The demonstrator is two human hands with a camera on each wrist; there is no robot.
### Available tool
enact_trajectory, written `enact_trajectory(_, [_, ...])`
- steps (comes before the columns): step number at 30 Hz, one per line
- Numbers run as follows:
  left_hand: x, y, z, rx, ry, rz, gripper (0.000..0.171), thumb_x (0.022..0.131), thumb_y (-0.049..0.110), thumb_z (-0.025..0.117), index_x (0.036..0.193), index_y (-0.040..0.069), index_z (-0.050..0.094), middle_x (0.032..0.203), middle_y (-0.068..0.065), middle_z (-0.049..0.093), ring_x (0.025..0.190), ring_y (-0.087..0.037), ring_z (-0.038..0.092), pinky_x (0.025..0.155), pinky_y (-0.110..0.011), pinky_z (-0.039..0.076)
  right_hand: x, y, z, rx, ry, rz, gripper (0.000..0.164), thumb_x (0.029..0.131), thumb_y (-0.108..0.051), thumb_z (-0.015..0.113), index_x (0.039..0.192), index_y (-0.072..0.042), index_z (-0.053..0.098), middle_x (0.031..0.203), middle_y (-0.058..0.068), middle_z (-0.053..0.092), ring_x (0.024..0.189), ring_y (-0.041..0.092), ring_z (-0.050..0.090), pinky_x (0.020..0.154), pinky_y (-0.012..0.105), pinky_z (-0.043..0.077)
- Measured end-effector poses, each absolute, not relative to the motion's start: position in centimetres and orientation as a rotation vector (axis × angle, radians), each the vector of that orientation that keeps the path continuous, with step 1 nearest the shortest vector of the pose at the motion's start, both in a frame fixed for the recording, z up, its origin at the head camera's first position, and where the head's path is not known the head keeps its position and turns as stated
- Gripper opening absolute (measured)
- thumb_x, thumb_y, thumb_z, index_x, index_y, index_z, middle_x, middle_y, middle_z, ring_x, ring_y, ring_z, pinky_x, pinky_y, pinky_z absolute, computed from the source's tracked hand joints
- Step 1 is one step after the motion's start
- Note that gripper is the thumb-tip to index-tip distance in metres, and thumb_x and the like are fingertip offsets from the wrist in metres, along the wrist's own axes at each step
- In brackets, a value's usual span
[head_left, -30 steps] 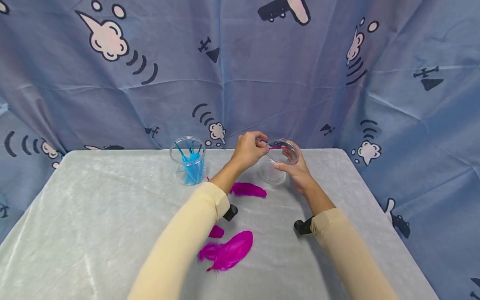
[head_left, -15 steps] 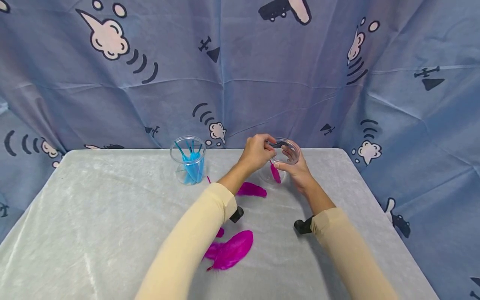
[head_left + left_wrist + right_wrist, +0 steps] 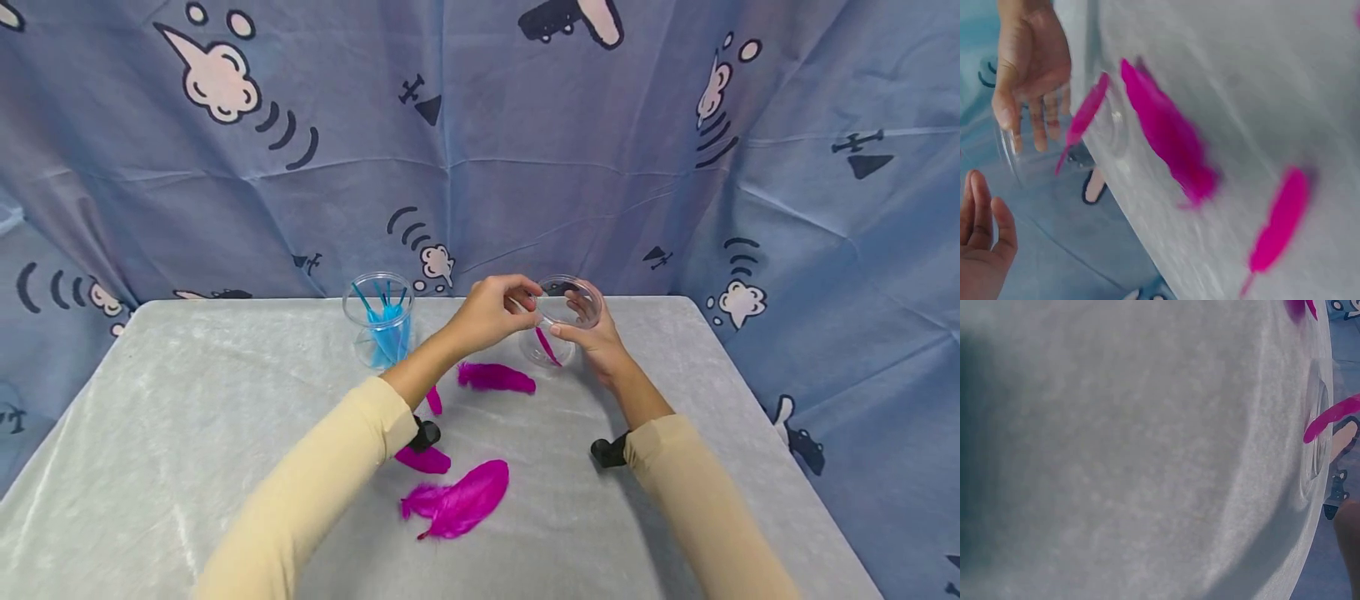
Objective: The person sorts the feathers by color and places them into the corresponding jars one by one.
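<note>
My right hand (image 3: 594,340) grips a clear plastic cup (image 3: 570,322) near its rim, at the table's far edge. Inside that cup stands one magenta feather (image 3: 548,347), slanted, its quill upward; the left wrist view shows the feather (image 3: 1085,117) through the clear wall. Just left of the cup's rim is my left hand (image 3: 491,315), fingers apart and nothing between them. The left wrist view shows the same left hand (image 3: 986,240) away from the cup. In the right wrist view only part of the right hand (image 3: 1349,534) shows at the edge.
A second clear cup (image 3: 346,310) with several blue feathers (image 3: 388,335) stands to the left. Magenta feathers lie on the grey cloth: one near the cups (image 3: 497,377), others under the left forearm (image 3: 424,460) and toward the front (image 3: 472,500). A patterned blue curtain (image 3: 480,200) hangs behind.
The left hand brought a magenta feather over the right cup's rim, let it drop in, and drew back to the left with its fingers spread. The right hand and cup stayed put.
</note>
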State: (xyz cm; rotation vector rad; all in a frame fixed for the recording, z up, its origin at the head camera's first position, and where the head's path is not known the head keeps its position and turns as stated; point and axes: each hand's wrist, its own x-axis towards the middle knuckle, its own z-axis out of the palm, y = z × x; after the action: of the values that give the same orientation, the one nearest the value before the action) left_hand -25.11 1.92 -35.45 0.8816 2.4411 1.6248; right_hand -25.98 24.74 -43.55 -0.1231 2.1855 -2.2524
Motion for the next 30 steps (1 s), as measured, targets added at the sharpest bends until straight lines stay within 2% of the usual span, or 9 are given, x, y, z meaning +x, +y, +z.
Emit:
enact_trajectory(3, [-24.4,0.1,-35.5,0.911,2.404,1.567,0.030,0.087,0.005,0.075,0.116,0.004,0.069,0.100,-0.010,0.072,0.084,-0.018,0.067,0.072,-0.026,0.055,-26.0,24.9,-43.6,-0.113,2.210,-2.224,0.089,0.084,0.012,0.069,0.154,-0.013,0.021,0.158,0.022,0.026,0.147,0.032,0.020,0.122,0.047,0.009])
enact_trajectory(7, [-23.5,-2.4,-36.1,0.947,2.344,1.496,0.031,0.086,0.007,0.076,0.116,0.004,0.069,0.100,-0.008,0.072,0.085,-0.018,0.067,0.078,-0.030,0.056,-26.1,24.9,-43.5,-0.104,2.219,-2.220,0.088,0.083,0.013,0.069,0.153,-0.014,0.023,0.158,0.022,0.027,0.147,0.030,0.021,0.122,0.046,0.009])
enact_trajectory(14, [-21.6,-6.4,-38.1,0.989,2.268,1.393,0.034,0.085,0.004,0.076,0.118,0.001,0.068,0.103,-0.016,0.071,0.086,-0.017,0.066,0.081,-0.042,0.056,-25.9,24.9,-43.4,-0.075,2.194,-2.226,0.088,0.083,0.014,0.069,0.153,-0.016,0.025,0.158,0.021,0.027,0.147,0.027,0.022,0.122,0.044,0.008])
enact_trajectory(17, [-20.8,-8.0,-38.9,0.976,2.251,1.353,0.036,0.085,0.002,0.076,0.119,-0.001,0.067,0.105,-0.018,0.070,0.086,-0.017,0.066,0.079,-0.042,0.057,-25.8,24.9,-43.3,-0.062,2.195,-2.229,0.087,0.083,0.013,0.069,0.153,-0.018,0.026,0.158,0.020,0.027,0.147,0.026,0.022,0.122,0.044,0.008])
enact_trajectory(23, [-19.2,-11.0,-40.4,0.941,2.224,1.250,0.038,0.085,0.004,0.077,0.122,-0.001,0.065,0.108,-0.015,0.069,0.096,-0.026,0.065,0.080,-0.035,0.056,-25.8,25.0,-43.4,-0.075,2.204,-2.226,0.088,0.083,0.013,0.069,0.153,-0.017,0.025,0.158,0.020,0.026,0.147,0.026,0.022,0.122,0.045,0.007])
enact_trajectory(27, [-18.6,-12.9,-41.4,0.906,2.206,1.220,0.039,0.085,0.005,0.077,0.122,0.001,0.065,0.109,-0.013,0.069,0.102,-0.031,0.062,0.084,-0.038,0.055,-25.9,25.0,-43.5,-0.085,2.207,-2.222,0.088,0.083,0.013,0.068,0.153,-0.016,0.024,0.158,0.021,0.026,0.147,0.027,0.022,0.122,0.046,0.008])
enact_trajectory(30, [-18.2,-14.1,-42.1,0.874,2.199,1.217,0.042,0.084,0.005,0.078,0.123,0.000,0.065,0.110,-0.012,0.069,0.102,-0.030,0.062,0.085,-0.039,0.056,-26.0,24.9,-43.6,-0.078,2.200,-2.222,0.088,0.083,0.013,0.069,0.153,-0.017,0.024,0.158,0.020,0.026,0.147,0.027,0.022,0.122,0.045,0.008])
